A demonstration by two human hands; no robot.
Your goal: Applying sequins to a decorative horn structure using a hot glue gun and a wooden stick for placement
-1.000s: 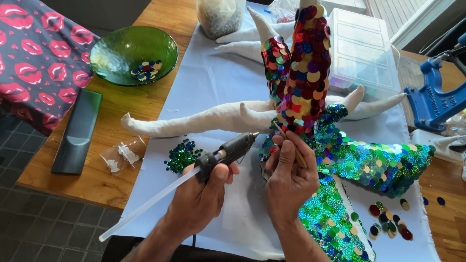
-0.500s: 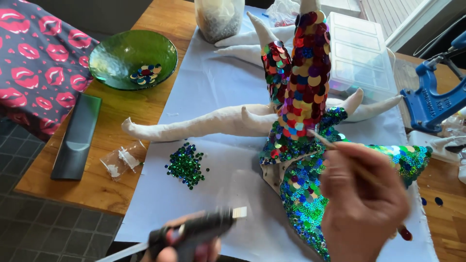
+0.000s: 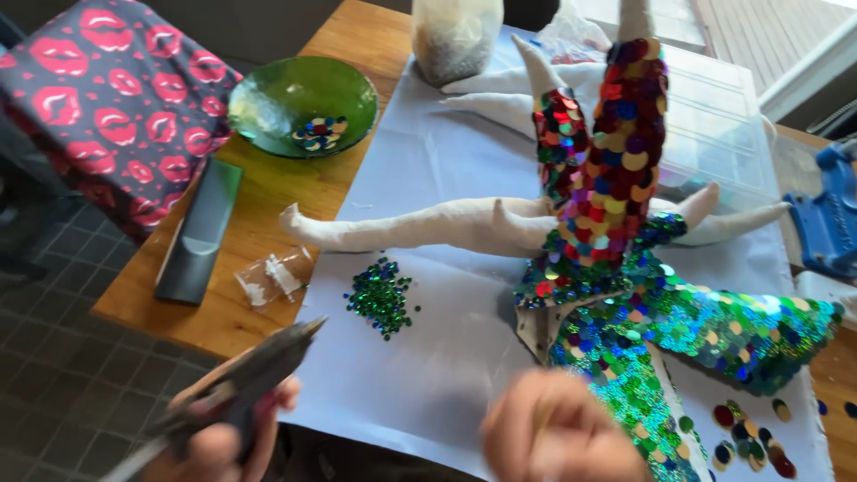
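Since half a second ago, the right hand (image 3: 558,428) has dropped away from the sequin figure (image 3: 616,223) to the lower edge of the view, blurred — I cannot tell if its fingers hold anything. Left hand (image 3: 223,442) has its fingers closed around the glue gun (image 3: 254,379), whose nozzle points up and right, toward the pile of green sequins (image 3: 379,296) lying a little above it on the white paper (image 3: 420,357). Beyond this pile, far from both hands, stands the green bowl (image 3: 303,103) on the wooden table (image 3: 259,214).
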